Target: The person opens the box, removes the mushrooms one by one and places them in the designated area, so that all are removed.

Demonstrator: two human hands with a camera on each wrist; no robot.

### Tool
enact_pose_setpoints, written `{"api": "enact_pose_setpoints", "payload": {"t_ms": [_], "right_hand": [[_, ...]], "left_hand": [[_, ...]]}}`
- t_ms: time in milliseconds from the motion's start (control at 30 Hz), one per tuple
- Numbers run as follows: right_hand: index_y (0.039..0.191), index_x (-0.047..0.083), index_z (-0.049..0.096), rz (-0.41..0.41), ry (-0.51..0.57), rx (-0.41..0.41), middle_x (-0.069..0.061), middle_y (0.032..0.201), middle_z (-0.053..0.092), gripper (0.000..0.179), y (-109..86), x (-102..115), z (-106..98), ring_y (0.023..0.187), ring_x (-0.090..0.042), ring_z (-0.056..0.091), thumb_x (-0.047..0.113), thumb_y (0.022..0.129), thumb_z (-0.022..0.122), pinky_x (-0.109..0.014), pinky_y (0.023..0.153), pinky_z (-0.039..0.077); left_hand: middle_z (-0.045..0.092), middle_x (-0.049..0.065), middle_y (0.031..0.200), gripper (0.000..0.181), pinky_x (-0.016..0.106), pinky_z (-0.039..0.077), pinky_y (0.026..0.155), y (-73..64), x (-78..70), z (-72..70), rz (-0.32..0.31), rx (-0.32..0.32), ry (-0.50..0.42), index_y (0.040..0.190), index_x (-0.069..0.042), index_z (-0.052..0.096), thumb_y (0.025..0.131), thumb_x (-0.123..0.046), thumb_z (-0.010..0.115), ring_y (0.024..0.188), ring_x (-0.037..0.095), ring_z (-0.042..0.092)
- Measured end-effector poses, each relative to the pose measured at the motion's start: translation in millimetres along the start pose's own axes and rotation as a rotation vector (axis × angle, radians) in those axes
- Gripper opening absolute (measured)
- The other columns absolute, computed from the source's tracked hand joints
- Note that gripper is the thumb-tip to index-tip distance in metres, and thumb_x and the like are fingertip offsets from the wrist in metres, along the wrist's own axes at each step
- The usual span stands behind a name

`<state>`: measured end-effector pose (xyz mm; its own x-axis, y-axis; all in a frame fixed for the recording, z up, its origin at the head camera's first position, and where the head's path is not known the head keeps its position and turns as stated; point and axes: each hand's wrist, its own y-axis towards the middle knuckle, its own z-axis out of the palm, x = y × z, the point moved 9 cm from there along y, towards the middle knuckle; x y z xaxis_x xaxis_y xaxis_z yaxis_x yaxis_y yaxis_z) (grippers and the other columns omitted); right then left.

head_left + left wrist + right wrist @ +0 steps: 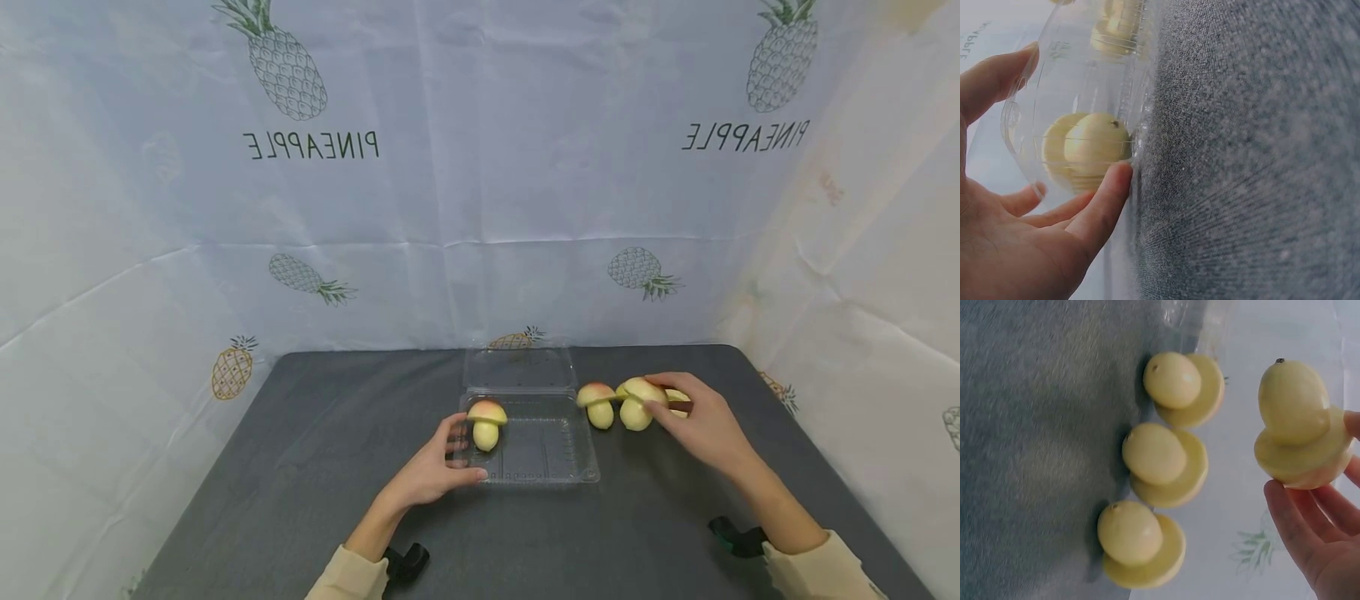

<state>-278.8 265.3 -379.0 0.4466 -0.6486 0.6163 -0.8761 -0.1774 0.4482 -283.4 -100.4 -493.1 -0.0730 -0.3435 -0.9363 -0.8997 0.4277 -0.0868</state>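
My left hand (438, 467) grips the near left corner of a clear plastic clamshell box (555, 442), thumb at the front rim and fingers along the left side. Inside, toward the left, a toy mushroom (486, 436) stands with its reddish-yellow cap up; the left wrist view shows its pale stem end (1096, 142) through the plastic. To the right of the box my right hand (701, 425) pinches another toy mushroom (1297, 406) by its cap, raised off the table. Three more stand behind it: one nearest the box (1175, 381), a middle one (1157, 456) and one farther right (1132, 534).
The box's lid (519, 369) lies folded back toward the rear edge of the dark grey table (315, 500). A white cloth printed with pineapples (450, 192) hangs behind and at both sides. Black straps (408, 562) sit at the wrists.
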Motion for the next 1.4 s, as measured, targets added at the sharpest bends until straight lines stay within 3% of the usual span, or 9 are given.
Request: {"api": "enact_pose_setpoints", "payload": {"t_ms": [167,633,1400], "right_hand": [[0.131,0.003,0.064,-0.005,0.000,-0.006,-0.013,0.124,0.062,0.036,-0.9,-6,-6,0.104,0.011,0.051,0.013,0.098,0.071,-0.011,0.080,0.052],[0.131,0.000,0.064,-0.015,-0.031,-0.054,-0.014,0.124,0.061,0.036,-6.6,-16,-28,0.108,0.015,0.046,0.010,0.097,0.071,-0.004,0.080,0.047],[0.135,0.001,0.062,0.029,-0.032,-0.092,-0.016,0.128,0.059,0.040,-17.3,-36,-52,0.110,0.014,0.046,0.009,0.097,0.070,-0.002,0.081,0.044]], "left_hand": [[0.028,0.024,0.157,0.096,0.052,0.051,0.101,0.0,-0.3,-0.5,0.008,-0.003,0.012,0.162,-0.011,0.016,0.091,-0.028,0.080,0.138,0.045,0.042],[0.029,0.025,0.157,0.099,0.051,0.051,0.102,-0.4,-0.6,-0.4,0.017,-0.001,0.013,0.161,-0.009,0.015,0.090,-0.031,0.080,0.138,0.046,0.042],[0.028,0.025,0.157,0.095,0.053,0.049,0.103,2.3,0.3,-0.1,-0.012,-0.004,-0.008,0.161,-0.010,0.016,0.092,-0.026,0.079,0.138,0.046,0.041]]}}
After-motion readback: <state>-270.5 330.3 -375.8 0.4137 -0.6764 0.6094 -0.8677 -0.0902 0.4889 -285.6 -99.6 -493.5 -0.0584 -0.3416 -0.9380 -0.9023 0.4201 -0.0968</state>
